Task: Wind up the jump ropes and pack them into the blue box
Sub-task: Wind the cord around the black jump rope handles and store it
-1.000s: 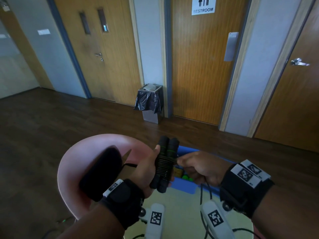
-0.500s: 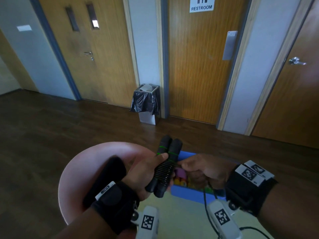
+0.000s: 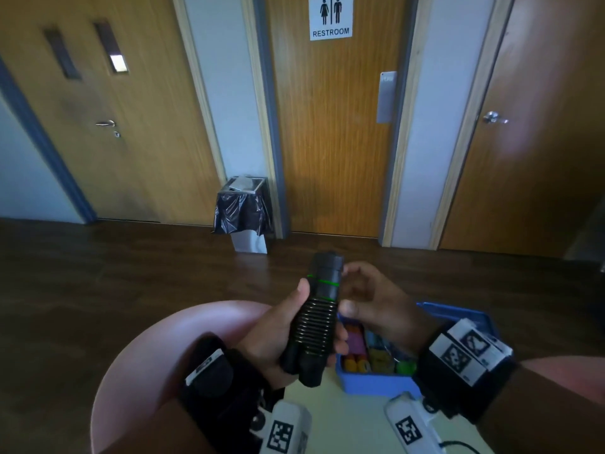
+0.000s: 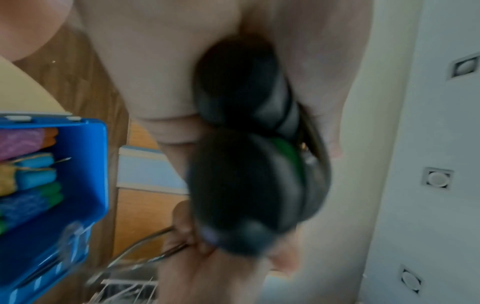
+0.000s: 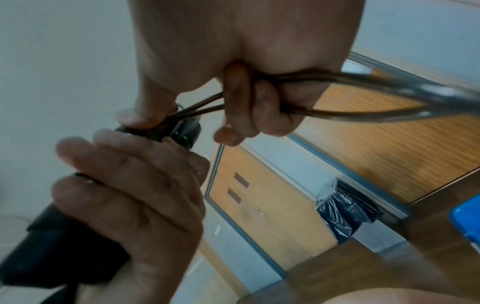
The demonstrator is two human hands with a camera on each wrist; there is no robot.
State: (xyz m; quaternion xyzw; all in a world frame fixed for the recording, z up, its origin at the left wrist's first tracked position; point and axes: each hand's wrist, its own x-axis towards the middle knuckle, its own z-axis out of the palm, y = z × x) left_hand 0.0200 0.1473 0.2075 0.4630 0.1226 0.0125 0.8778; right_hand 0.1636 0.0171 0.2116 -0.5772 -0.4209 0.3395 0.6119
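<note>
Handles (image 3: 316, 326), two black ones side by side with cord coiled tight round their middle, stand upright in your left hand (image 3: 278, 342), which is clasped round them. Your right hand (image 3: 373, 303) at three o'clock pinches the loose cord (image 5: 337, 96), doubled. Expect light, stiff handles and springy, slick cord that wants to uncoil; keep it taut, thumb on the wraps. Box (image 3: 376, 381) waits open at five o'clock, already part filled.
</note>
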